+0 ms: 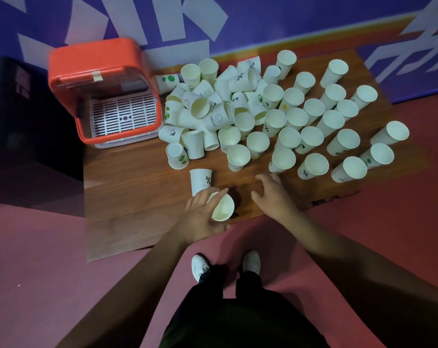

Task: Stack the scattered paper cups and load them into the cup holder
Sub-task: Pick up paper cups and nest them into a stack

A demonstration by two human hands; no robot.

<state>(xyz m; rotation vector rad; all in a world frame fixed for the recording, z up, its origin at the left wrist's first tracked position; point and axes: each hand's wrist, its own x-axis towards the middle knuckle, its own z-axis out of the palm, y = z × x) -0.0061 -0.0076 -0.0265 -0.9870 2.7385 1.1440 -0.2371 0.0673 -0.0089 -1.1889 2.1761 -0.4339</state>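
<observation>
Head view: your left hand is at the near edge of the wooden table, yes?

— Yes. Your fingers and thumb curl round a paper cup, tilted so its open mouth faces up at you.

— And your right hand?

— Spread, fingers loosely bent, palm down over the table just right of that cup, holding nothing. I can't tell whether it touches the wood.

— Other cups near you?

— A percent-mark cup stands upright just behind your left fingertips; touching or not, I can't tell. Beyond it lies a jumbled heap of cups, many on their sides. To your right the standing cups sit in loose rows, mouths up.

— The cup holder?

— Orange, at the table's far left corner against the wall, just left of the heap, its white grille showing inside.
</observation>
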